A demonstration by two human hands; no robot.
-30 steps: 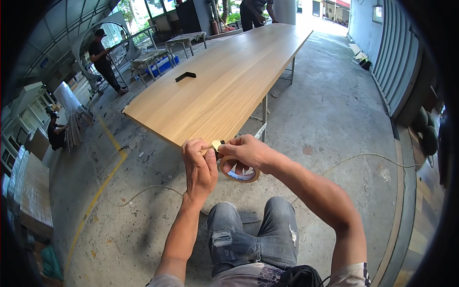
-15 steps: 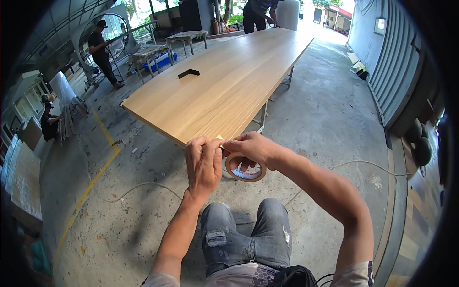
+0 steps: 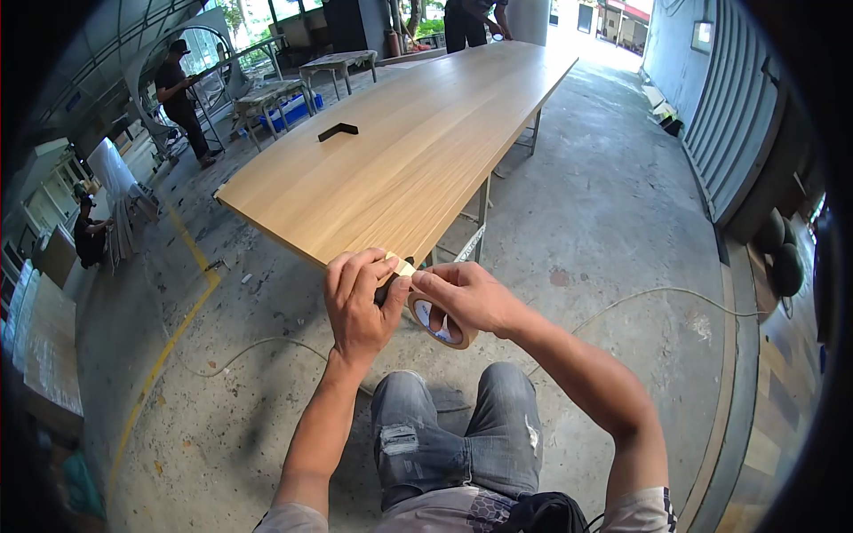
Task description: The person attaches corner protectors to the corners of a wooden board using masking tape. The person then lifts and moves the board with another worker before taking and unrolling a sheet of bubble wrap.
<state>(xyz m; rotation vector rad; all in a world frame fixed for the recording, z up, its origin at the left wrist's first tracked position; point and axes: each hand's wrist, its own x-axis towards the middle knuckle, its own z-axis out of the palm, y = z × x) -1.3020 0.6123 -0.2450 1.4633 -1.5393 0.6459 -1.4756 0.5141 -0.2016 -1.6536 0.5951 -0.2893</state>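
Tape roll point(image 3: 457, 335) tilted and shifted left since earlier frame, yellow strip point(image 3: 401, 264) more exposed. Right hand point(image 3: 475, 302) pinching strip, fingers hooked through roll, likely for tension. Left hand point(image 3: 359, 300) closed around black piece point(image 3: 386, 288), seemingly steadying it at board's point(image 3: 400, 160) near corner. Beyond: black bracket point(image 3: 338, 131) lying on board; co-worker point(image 3: 471, 25) at far end.

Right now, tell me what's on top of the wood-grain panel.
A black L-shaped piece lies on the wood-grain panel. At the panel's near corner, a pale tape strip shows. The left hand covers part of that corner, hiding what is beneath.
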